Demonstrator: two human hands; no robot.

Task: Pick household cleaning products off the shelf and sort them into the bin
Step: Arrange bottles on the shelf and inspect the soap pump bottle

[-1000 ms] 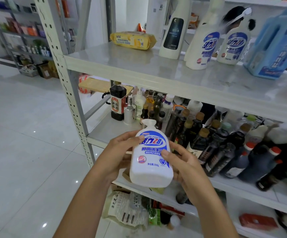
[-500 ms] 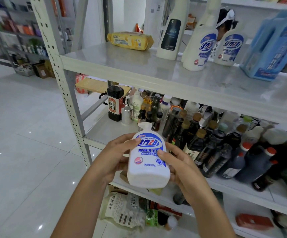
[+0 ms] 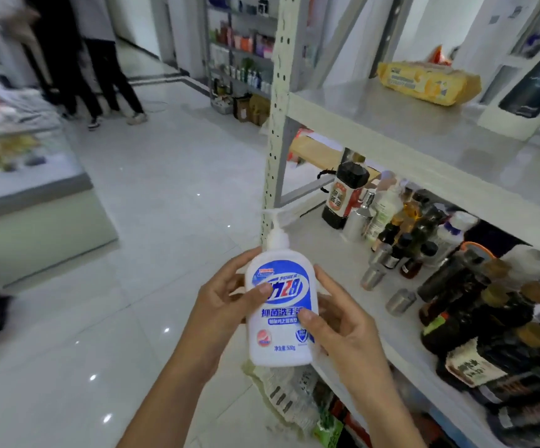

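My fingers [image 3: 307,318] curl round the soap bottle [image 3: 281,344], left hand [image 3: 223,305] at its 9 o'clock, right hand [image 3: 343,334] at 3, thumbs on the label. It is upright, at 6 o'clock in view. I see no bin; swinging round, its pump [image 3: 273,221] could clip the shelf post [image 3: 278,124] at 12.

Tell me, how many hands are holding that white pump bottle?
2. The left hand grips the bottle on its left side, thumb across the front; the right hand grips its right side, thumb on the front too. No other hand shows.
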